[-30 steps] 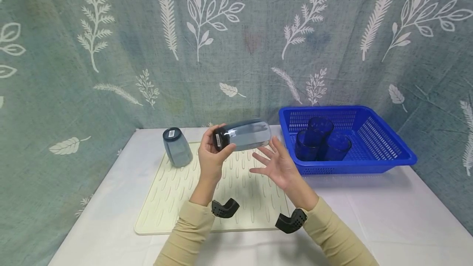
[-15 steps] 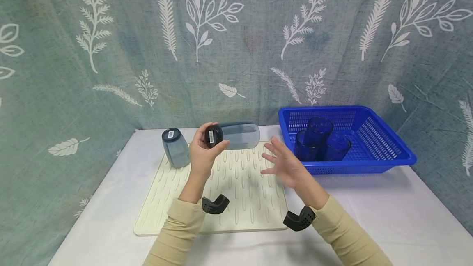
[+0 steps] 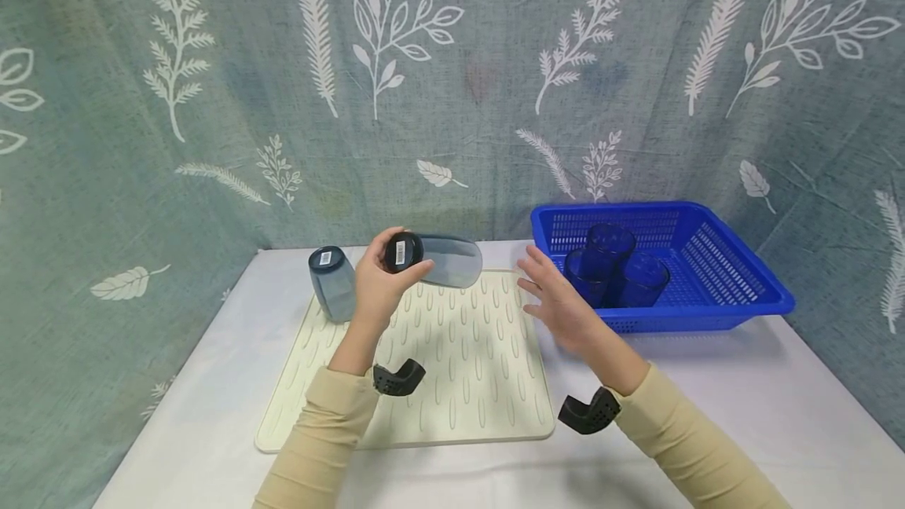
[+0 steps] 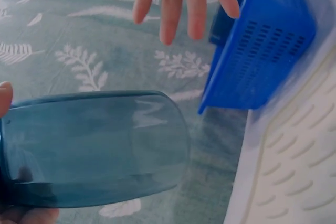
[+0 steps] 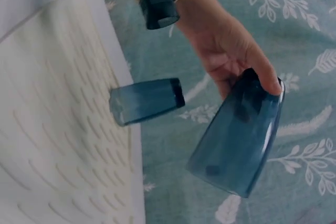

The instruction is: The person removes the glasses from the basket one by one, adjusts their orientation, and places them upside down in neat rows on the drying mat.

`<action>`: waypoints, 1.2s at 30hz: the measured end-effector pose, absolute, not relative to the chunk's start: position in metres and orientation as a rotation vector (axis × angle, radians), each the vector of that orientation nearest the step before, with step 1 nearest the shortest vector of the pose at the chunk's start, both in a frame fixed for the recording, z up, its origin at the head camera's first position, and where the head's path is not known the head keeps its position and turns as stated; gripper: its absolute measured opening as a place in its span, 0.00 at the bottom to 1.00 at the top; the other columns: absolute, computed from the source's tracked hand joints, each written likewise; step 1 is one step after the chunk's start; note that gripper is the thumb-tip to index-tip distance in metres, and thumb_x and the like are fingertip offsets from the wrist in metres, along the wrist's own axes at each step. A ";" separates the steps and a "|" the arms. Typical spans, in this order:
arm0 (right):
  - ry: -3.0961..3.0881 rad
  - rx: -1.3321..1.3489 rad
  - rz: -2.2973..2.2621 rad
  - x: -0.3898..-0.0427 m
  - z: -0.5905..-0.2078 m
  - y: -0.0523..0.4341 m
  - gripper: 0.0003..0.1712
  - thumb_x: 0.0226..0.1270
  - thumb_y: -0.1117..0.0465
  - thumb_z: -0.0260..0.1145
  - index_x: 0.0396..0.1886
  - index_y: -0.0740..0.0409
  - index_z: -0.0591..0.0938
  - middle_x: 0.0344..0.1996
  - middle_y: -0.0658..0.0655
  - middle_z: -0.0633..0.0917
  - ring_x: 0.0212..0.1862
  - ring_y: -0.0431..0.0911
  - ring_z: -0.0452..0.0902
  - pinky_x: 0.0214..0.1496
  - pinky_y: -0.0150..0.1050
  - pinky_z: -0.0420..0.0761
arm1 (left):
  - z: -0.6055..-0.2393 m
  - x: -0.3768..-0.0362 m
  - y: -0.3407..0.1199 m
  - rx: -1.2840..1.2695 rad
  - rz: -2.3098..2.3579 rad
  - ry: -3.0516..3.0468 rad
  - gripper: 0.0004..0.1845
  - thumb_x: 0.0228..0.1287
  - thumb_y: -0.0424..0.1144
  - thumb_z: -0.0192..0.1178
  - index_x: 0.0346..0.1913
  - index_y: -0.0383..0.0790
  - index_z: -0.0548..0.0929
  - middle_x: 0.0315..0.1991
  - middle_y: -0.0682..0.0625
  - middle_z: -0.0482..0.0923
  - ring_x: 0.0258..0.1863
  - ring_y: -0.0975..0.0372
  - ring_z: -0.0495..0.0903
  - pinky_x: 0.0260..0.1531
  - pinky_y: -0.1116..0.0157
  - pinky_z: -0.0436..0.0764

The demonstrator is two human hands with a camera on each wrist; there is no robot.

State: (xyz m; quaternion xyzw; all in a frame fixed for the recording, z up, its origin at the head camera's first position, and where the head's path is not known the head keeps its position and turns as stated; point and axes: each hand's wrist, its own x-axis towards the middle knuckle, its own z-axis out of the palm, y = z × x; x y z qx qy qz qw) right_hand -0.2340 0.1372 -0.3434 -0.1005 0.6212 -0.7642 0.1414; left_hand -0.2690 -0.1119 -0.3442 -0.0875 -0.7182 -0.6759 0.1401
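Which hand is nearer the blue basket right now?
Right. The right hand hovers open just beside the blue basket, at its near-left corner. The left hand is farther off over the mat, holding a grey cup.

left hand raised, fingers curled gripping; right hand spread, empty.

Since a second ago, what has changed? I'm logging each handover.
The left hand, its grip on the grey cup, carried it left and slightly down, mouth tilting downward. The right hand drew right, toward the blue basket. Upturned cup and mat unchanged.
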 end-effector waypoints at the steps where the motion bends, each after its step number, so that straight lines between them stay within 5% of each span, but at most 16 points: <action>1: 1.830 -0.306 -2.184 -0.234 -0.342 0.138 0.44 0.66 0.47 0.50 0.73 0.50 0.37 0.72 0.60 0.42 0.72 0.57 0.36 0.68 0.61 0.39 | -0.342 -0.270 -0.112 -0.238 -1.933 -2.106 0.35 0.48 0.30 0.69 0.61 0.41 0.68 0.55 0.45 0.71 0.50 0.56 0.74 0.38 0.72 0.78; 11: 2.170 -0.390 -1.902 -0.234 -0.330 0.154 0.42 0.68 0.47 0.50 0.73 0.48 0.38 0.72 0.58 0.44 0.71 0.58 0.39 0.69 0.59 0.42 | -0.337 -0.280 -0.118 -0.147 -1.842 -2.286 0.36 0.46 0.36 0.71 0.61 0.46 0.69 0.58 0.45 0.70 0.52 0.54 0.73 0.48 0.56 0.76; 36: 2.411 -0.392 -1.693 -0.239 -0.326 0.184 0.44 0.66 0.46 0.54 0.73 0.48 0.42 0.71 0.59 0.49 0.70 0.59 0.45 0.65 0.64 0.49 | -0.335 -0.296 -0.125 -0.129 -1.600 -2.562 0.38 0.45 0.44 0.71 0.63 0.48 0.68 0.61 0.43 0.67 0.54 0.50 0.72 0.49 0.54 0.75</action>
